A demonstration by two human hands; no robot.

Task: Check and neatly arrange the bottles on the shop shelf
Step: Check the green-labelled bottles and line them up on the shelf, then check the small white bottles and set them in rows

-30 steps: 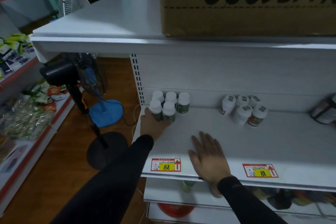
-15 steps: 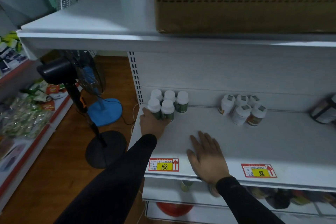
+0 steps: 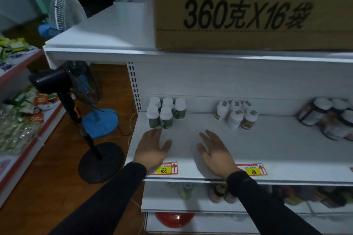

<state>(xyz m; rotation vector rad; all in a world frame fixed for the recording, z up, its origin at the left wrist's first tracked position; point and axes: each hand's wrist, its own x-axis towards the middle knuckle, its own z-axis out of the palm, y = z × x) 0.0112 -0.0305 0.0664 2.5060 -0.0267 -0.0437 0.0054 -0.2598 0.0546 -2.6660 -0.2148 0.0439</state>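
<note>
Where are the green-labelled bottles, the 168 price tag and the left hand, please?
green-labelled bottles (image 3: 165, 118): head view, front bottle's label.
168 price tag (image 3: 168, 169): head view, visible yellow patch.
left hand (image 3: 152, 146): head view, back of hand.

We are looking at a shelf (image 3: 267, 145) of white painted metal, smooth with a dull sheen. At centre left, the green-labelled bottles (image 3: 165, 114) are showing smooth white plastic caps and glossy labels. Upper right, a cardboard box (image 3: 248, 5) is looking matt and brown. The sleeves (image 3: 114, 202) at the bottom are reading as matt black cloth. At lower left the floor (image 3: 57, 168) is gleaming like polished wood.
</note>
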